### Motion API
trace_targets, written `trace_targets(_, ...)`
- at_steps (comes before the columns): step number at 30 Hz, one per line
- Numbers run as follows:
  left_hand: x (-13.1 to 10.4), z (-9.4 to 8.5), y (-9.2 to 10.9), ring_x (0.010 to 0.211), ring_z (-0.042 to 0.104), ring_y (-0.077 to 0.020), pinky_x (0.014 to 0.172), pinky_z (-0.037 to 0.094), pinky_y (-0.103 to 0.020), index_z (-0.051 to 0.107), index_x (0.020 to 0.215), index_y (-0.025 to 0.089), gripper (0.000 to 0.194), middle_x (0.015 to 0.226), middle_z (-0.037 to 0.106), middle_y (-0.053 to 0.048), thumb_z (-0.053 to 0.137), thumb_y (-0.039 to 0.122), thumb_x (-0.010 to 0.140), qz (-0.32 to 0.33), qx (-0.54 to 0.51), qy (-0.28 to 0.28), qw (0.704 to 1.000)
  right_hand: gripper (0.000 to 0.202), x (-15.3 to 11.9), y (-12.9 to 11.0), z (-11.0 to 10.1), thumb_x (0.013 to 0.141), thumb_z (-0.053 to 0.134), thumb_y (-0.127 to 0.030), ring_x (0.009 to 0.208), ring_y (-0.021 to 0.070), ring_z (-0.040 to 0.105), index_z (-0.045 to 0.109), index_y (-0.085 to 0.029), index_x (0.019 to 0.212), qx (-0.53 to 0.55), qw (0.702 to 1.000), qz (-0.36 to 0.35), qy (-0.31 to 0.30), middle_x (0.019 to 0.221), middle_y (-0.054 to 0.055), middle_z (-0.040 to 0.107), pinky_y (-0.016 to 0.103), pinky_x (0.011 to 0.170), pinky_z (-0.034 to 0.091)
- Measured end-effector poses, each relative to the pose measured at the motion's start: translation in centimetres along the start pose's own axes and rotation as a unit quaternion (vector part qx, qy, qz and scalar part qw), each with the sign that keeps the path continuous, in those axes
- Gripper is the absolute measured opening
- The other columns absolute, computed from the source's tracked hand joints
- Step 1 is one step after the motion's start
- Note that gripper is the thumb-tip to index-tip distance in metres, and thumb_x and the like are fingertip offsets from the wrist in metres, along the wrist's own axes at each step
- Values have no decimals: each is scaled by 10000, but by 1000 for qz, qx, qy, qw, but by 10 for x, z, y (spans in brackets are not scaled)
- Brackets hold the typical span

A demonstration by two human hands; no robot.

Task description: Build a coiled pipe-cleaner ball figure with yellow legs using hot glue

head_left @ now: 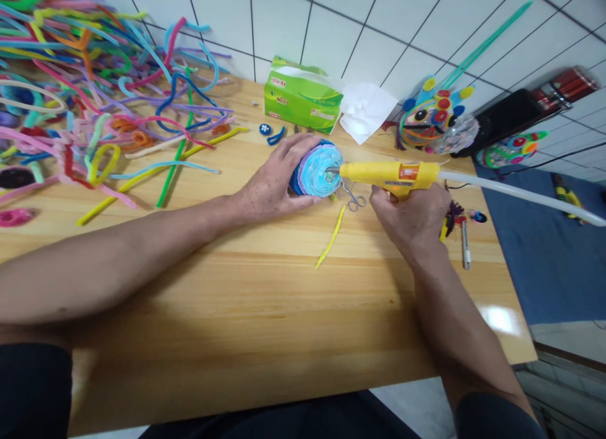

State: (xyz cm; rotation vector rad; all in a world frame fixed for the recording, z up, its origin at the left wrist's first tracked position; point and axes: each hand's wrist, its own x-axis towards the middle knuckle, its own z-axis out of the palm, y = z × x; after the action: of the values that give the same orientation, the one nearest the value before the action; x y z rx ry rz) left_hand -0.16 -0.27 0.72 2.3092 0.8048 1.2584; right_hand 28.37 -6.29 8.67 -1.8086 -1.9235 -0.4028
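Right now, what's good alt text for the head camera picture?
A person's right hand holds a yellow hot glue gun, its nozzle at the end of a blue-and-purple craft piece gripped by the left hand over a wooden table. Colourful pipe cleaners lie heaped at picture left; a green tissue pack sits near the tiled wall.

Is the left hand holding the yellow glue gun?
No: the right hand holds the glue gun, the left hand a round blue thing.
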Motion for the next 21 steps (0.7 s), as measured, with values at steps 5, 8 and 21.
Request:
trace_targets(5,0,-1,-1,1650,457,-478,1391,362,-766,431,1707,324,1056,1720,537,-169,777,909,899,8,1,-1,1000,278,0,1,1,775,655,-322,659,243,605,411,-301,644,-11,1000,-11,4,582,-4,481,393,687,495)
trace_targets(8,0,-1,-3,1654,458,-472,1389,361,-766,398,1727,326,1054,1736,522,-169,750,909,923,21,2,-4,1000,302,1,2,2,760,660,-332,655,242,601,385,-306,639,-15,1000,-13,10,574,-7,471,388,680,495)
trace_targets(21,-2,3,-6,1650,453,-480,1382,369,-762,393,1732,350,1050,1727,523,-158,772,894,918,32,-6,9,999,288,1,1,2,761,657,-328,614,205,514,393,-297,650,-9,1000,-9,15,585,-28,396,374,663,432)
